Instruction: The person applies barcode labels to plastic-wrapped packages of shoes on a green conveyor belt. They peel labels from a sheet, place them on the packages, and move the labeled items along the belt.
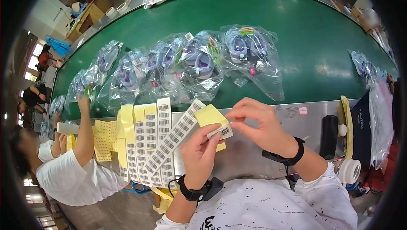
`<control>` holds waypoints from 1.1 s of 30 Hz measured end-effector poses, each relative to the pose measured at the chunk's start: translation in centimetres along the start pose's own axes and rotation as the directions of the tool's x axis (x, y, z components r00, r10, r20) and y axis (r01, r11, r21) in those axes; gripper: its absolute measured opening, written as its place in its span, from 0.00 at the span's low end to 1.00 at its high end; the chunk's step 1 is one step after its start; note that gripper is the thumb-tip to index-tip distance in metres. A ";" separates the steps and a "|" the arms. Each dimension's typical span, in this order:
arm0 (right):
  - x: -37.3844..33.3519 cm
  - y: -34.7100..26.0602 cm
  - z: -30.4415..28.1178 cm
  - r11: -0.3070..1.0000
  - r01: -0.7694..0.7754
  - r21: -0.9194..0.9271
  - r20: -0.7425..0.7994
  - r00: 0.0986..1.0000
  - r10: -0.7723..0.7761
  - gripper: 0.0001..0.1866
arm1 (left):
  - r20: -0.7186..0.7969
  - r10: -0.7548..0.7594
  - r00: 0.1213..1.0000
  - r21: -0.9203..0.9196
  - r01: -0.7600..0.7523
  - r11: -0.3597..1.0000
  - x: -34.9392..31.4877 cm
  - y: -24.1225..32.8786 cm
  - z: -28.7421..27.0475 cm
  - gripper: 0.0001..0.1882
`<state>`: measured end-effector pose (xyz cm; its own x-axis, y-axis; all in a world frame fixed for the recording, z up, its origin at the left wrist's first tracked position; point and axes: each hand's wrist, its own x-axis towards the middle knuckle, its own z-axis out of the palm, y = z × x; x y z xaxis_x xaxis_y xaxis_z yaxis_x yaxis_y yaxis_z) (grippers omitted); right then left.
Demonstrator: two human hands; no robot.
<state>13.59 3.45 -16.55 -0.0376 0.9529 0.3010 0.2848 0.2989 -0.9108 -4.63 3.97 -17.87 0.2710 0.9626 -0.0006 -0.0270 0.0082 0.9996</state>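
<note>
My left hand (200,147) is closed on a strip of barcode stickers (174,136), thumb on top, near a white barcode sticker (220,133) at its end. The strip's yellow backing paper (210,116) bends up behind the fingers. My right hand (260,126) pinches thumb and forefinger together at the right edge of that end sticker; how much of it they grip is partly hidden. More strips of barcode stickers (151,141) hang side by side over the metal edge, left of my left hand. Bagged pairs of purple-and-blue shoes (202,60) lie beyond my hands.
A green conveyor belt (309,35) curves across behind a metal ledge (292,124). On the right are a black case (329,136), a white tape roll (349,171) and plastic bags (380,119). At left, a co-worker in a white shirt (80,179) reaches toward the bagged shoes.
</note>
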 end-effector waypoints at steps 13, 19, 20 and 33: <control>-1.8 0.3 0.3 0.886 0.286 -0.364 -0.016 0.950 -0.313 0.09 | -0.031 0.079 0.996 0.155 -0.073 0.985 0.2 -0.7 0.8 0.11; -1.6 0.6 0.3 0.906 0.208 -0.369 -0.114 0.957 -0.266 0.14 | -0.032 0.084 0.996 0.180 -0.077 0.981 0.2 -0.5 1.4 0.11; -1.7 0.7 0.3 0.888 0.227 -0.400 -0.091 0.954 -0.285 0.15 | -0.027 0.097 0.995 0.199 -0.089 0.976 0.1 -0.5 1.5 0.11; -3.6 2.1 0.1 0.855 0.286 -0.434 -0.021 0.945 -0.326 0.15 | -0.025 0.077 0.997 0.293 -0.066 0.954 0.1 -1.2 1.8 0.11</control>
<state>14.24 0.65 -19.59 -0.1087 0.8019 0.5875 0.6480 0.5054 -0.5698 -2.83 3.59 -19.01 0.2439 0.9669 0.0754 0.2382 -0.1351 0.9618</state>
